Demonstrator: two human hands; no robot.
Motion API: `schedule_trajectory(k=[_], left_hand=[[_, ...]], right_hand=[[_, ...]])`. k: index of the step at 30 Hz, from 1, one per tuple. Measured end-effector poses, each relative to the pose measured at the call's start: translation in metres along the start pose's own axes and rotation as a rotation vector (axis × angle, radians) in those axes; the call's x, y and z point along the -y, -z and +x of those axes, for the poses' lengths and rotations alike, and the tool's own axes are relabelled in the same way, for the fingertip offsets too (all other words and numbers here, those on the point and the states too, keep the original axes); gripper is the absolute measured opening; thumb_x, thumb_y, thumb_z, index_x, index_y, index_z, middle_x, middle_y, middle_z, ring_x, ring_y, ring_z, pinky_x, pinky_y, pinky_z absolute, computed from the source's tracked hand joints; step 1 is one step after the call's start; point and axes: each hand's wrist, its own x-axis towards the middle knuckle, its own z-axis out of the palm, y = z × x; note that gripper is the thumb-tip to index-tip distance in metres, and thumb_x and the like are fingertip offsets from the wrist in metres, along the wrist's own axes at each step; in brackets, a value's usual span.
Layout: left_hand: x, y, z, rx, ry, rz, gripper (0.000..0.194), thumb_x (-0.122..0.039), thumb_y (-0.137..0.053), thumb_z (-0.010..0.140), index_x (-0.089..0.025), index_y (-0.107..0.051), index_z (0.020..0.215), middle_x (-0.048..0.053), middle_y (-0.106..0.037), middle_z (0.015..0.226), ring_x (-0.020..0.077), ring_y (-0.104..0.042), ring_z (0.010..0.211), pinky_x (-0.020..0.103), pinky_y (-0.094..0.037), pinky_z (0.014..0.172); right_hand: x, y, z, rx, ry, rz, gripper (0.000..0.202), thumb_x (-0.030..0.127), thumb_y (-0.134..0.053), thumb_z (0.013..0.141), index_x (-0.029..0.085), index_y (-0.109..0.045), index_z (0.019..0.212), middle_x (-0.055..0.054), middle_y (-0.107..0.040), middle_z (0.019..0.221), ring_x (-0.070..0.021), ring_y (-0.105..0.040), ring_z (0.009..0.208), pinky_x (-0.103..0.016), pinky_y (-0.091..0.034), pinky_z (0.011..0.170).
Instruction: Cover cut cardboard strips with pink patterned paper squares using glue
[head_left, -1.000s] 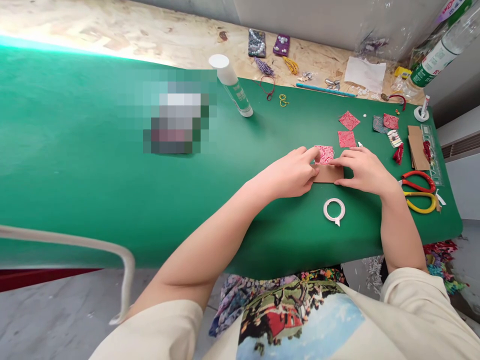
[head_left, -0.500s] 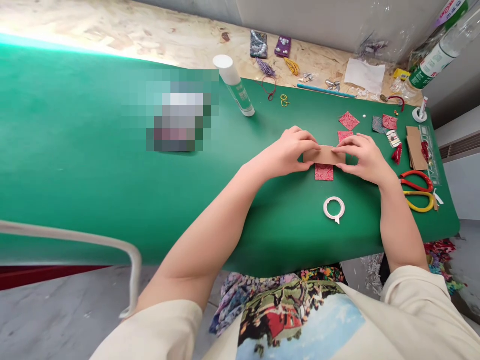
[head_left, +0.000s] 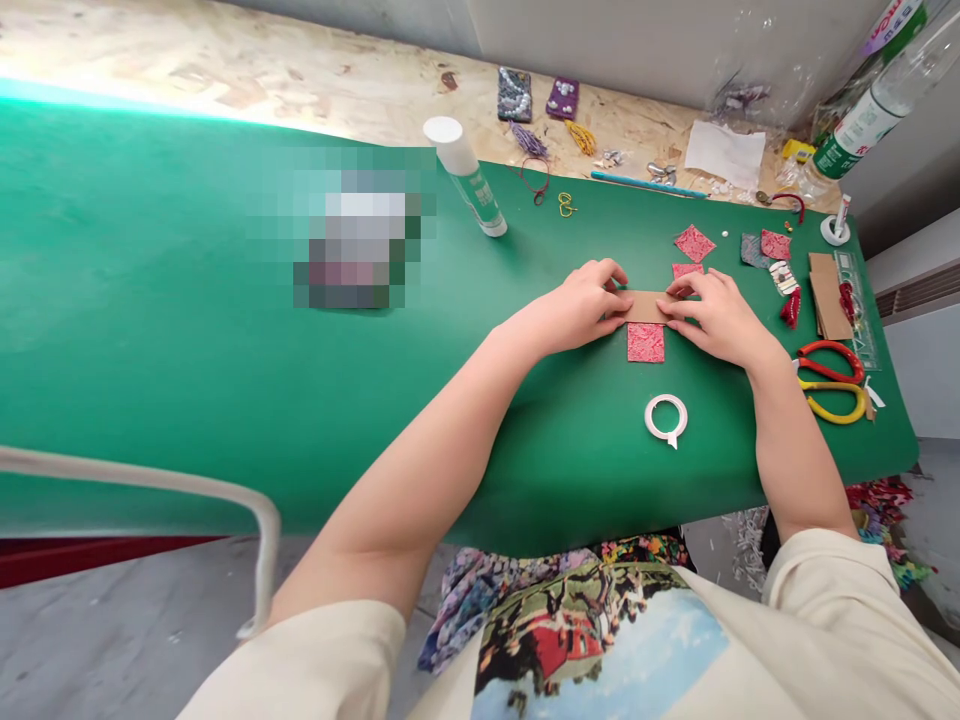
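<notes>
A small brown cardboard strip (head_left: 643,307) is pinched at both ends, with my left hand (head_left: 589,305) on its left end and my right hand (head_left: 712,315) on its right. Just below the strip's near edge lies a red patterned fabric square (head_left: 646,343) on the green mat. Another red piece (head_left: 687,271) shows behind the strip, partly hidden by my right hand, and a third red square (head_left: 695,242) lies turned farther back. A roll of white tape (head_left: 666,420) rests nearer to me.
Scissors (head_left: 832,382) with red and yellow handles and cardboard pieces (head_left: 828,295) lie at the right. A glue stick (head_left: 469,180) stands at the back left of my hands. Behind are a blue pencil (head_left: 649,184), tasselled pieces (head_left: 562,98) and a plastic bottle (head_left: 862,130).
Both hands have brought the cardboard strip lower and flatter, slightly farther back, so more of the red square beneath its near edge shows. My hands still hold its ends.
</notes>
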Motion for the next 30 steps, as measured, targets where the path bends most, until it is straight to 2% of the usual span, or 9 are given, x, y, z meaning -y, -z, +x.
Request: schedule_trajectory(k=[4,7,9,15,19,25,30], left_hand=[[-0.007,0.005,0.003,0.028,0.034,0.056,0.033,-0.028,-0.050,0.099,-0.014,-0.078,0.108,0.019,-0.057,0.133,0.0344,-0.053,0.121,0.058,-0.047,0.107],[-0.013,0.010,0.002,0.045,0.072,0.102,0.032,-0.028,-0.053,0.097,-0.014,-0.079,0.108,0.021,-0.057,0.137,0.0407,-0.049,0.128,0.065,-0.043,0.108],[-0.013,0.012,0.000,0.059,0.076,0.109,0.031,-0.027,-0.055,0.096,-0.014,-0.079,0.109,0.021,-0.058,0.135,0.0409,-0.050,0.127,0.066,-0.042,0.109],[-0.001,0.004,-0.007,0.011,-0.027,0.031,0.038,-0.029,-0.049,0.100,-0.013,-0.074,0.124,0.022,-0.054,0.144,0.0347,-0.056,0.130,0.057,-0.047,0.114],[0.002,-0.003,-0.004,-0.031,-0.058,0.005,0.037,-0.026,-0.044,0.102,-0.012,-0.075,0.117,0.021,-0.053,0.147,0.0293,-0.062,0.127,0.049,-0.053,0.110],[-0.003,0.004,-0.003,-0.041,-0.054,0.026,0.038,-0.021,-0.050,0.096,-0.011,-0.071,0.126,0.021,-0.063,0.135,0.0315,-0.062,0.123,0.050,-0.053,0.108],[-0.006,0.007,-0.005,-0.002,-0.048,0.001,0.036,-0.024,-0.050,0.096,-0.016,-0.075,0.122,0.017,-0.064,0.131,0.0285,-0.062,0.118,0.044,-0.052,0.106]], right_hand=[[0.008,0.002,0.003,0.025,-0.023,-0.004,0.032,0.027,-0.049,0.100,0.022,-0.078,0.113,-0.017,-0.063,0.134,-0.0353,-0.056,0.124,-0.060,-0.044,0.108],[0.012,0.002,0.004,0.037,-0.038,-0.027,0.033,0.028,-0.049,0.100,0.020,-0.078,0.112,-0.018,-0.062,0.137,-0.0372,-0.054,0.126,-0.062,-0.044,0.109],[0.012,0.001,0.004,0.034,-0.025,-0.031,0.033,0.026,-0.048,0.101,0.019,-0.078,0.115,-0.019,-0.063,0.134,-0.0363,-0.056,0.126,-0.062,-0.042,0.113],[0.004,-0.004,0.001,0.015,0.018,-0.009,0.034,0.026,-0.045,0.102,0.019,-0.073,0.121,-0.019,-0.062,0.135,-0.0345,-0.058,0.128,-0.070,-0.034,0.121],[0.003,-0.004,0.001,0.006,0.020,0.024,0.033,0.022,-0.048,0.100,0.023,-0.072,0.122,-0.015,-0.067,0.127,-0.0315,-0.062,0.124,-0.073,-0.029,0.124],[0.007,0.004,-0.001,-0.032,0.020,-0.038,0.036,0.023,-0.047,0.101,0.021,-0.068,0.130,-0.014,-0.067,0.128,-0.0296,-0.062,0.123,-0.069,-0.025,0.127],[0.008,0.009,-0.005,0.001,0.047,-0.002,0.032,0.025,-0.052,0.098,0.023,-0.070,0.124,-0.013,-0.070,0.126,-0.0303,-0.063,0.123,-0.070,-0.026,0.125]])
